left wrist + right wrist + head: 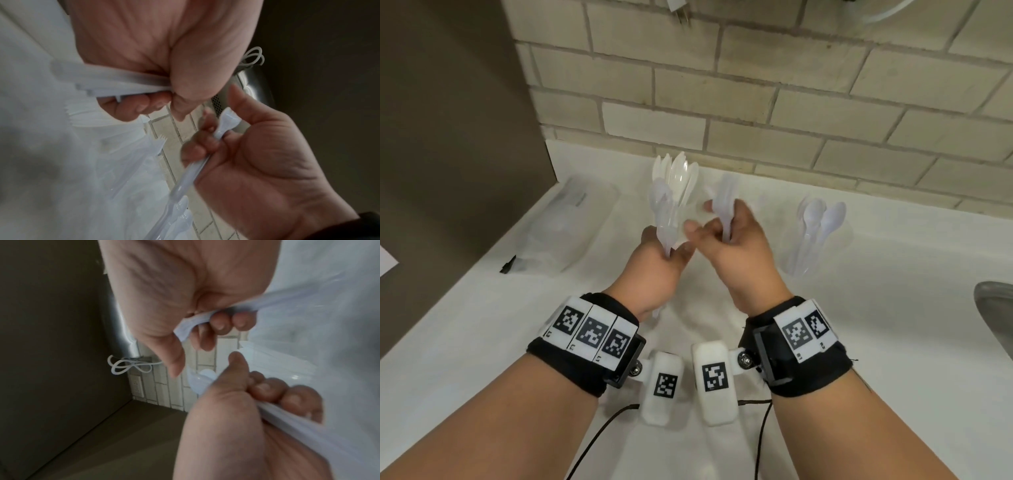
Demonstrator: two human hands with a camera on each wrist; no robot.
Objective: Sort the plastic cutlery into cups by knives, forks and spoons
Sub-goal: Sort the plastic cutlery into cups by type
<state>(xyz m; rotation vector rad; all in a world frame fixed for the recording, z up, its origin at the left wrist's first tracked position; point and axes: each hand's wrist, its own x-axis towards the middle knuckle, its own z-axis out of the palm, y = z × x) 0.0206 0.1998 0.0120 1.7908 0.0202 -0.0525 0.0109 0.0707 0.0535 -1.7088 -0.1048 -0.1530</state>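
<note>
Progress: partial. One clear plastic cup [812, 246] toward the right of the white counter [482, 325] already holds several translucent white plastic spoons [822, 219], bowls up. A clear cup seems to stand behind the hands, near the back edge, but blur hides its contents. No other cup is identifiable in these views.

Left hand [657, 270] grips a mixed bundle of translucent white plastic cutlery [673, 192] by the handles, fingers curled round it; spoon bowls and serrated knife tips fan out above the fist. Most of the sorting is therefore still to do.

Right hand [732, 240], just beside the left, is closed round a small bunch of white plastic pieces [724, 202], thumb free; motion blur hides the head shape, so type cannot be told.

Room: both hands are raised over mid-counter. Tiled wall runs along the back edge, brown panel [448, 137] bounds the left edge, metal sink rim [996, 301] sits at the right edge. Clear plastic bag [571, 226] lies in the back-left corner. Near half of the counter shows only the wrist cables.
</note>
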